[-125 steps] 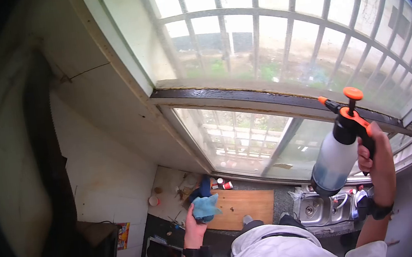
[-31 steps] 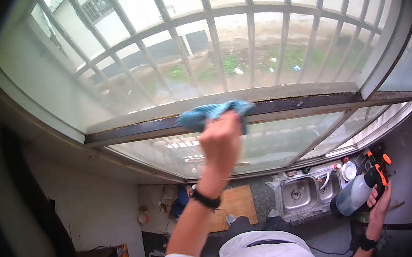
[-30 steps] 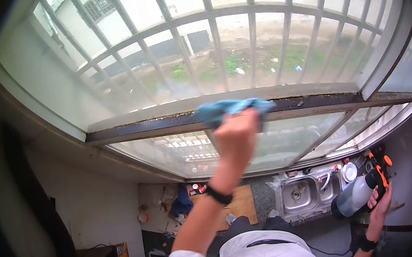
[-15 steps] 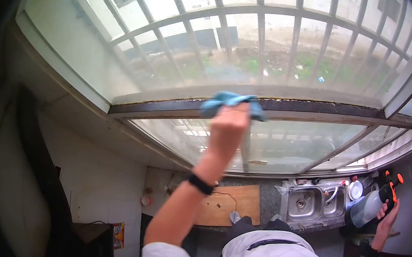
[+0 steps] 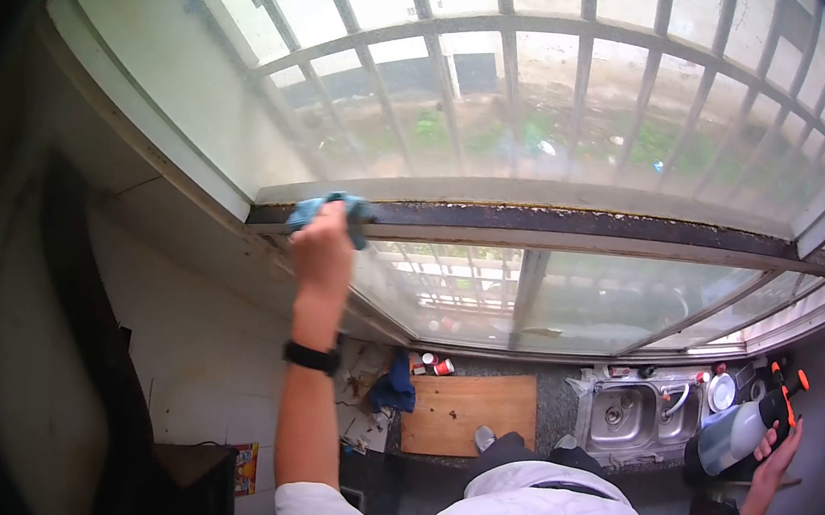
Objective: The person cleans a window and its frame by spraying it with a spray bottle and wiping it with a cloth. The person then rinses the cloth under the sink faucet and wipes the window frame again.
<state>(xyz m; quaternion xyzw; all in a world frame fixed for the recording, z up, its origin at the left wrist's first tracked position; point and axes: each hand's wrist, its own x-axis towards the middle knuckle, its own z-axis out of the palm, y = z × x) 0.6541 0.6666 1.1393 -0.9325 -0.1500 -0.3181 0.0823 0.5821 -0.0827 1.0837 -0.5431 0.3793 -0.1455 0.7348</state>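
My left hand (image 5: 322, 252) is closed on a blue cloth (image 5: 355, 210), which it presses against the dark horizontal window bar (image 5: 550, 222) near that bar's left end. Above the bar is a large hazy window pane (image 5: 401, 148). At lower right, my right hand (image 5: 779, 450) grips a pressure spray bottle (image 5: 735, 437) with a black and orange head. The bottle is tilted, and its translucent body shows beside my fingers.
Below the window runs a counter with a wooden board (image 5: 469, 412), a blue bundle of fabric (image 5: 393, 385), red-and-white cups (image 5: 441, 366) and a double steel sink (image 5: 619, 419). A white plate (image 5: 720, 392) stands beside the sink. Metal bars (image 5: 469, 25) lie outside the glass.
My left hand has slid leftward along the window bar with the cloth, from its middle to near its left end. My right hand still holds the spray bottle. The view has shifted slightly.
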